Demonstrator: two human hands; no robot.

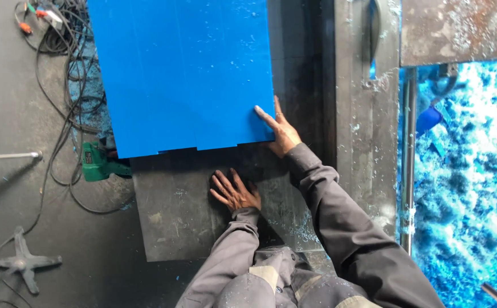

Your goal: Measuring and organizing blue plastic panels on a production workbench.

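**Right hand at the blue sheet's near right corner, left hand flat on the plate**

Grey work-jacket sleeves (294, 268) come in from the bottom of the view, nearest the camera, and lead to both hands. Farther off lies the stack of flat bright-blue plastic sheets (183, 74), its long edges running near to far and its stepped near edge overhanging the dark, scuffed metal plate (171, 219) beneath it. The right hand (281, 132) is the closer of the two to the sheets: it sits at their near right corner, fingers spread, forefinger laid on the blue surface and palm against the right-hand edge, so the sheets stretch away to the left and far side of those fingers. The left hand (235, 192) rests on the plate just near of the blue edge, apart from it, fingers splayed and pressed flat, holding nothing.

Left of the plate a green power tool (96, 163) lies among tangled black cables (60, 102). On the right, beyond a grey steel machine frame (368, 114), blue plastic shavings (476, 171) are heaped.
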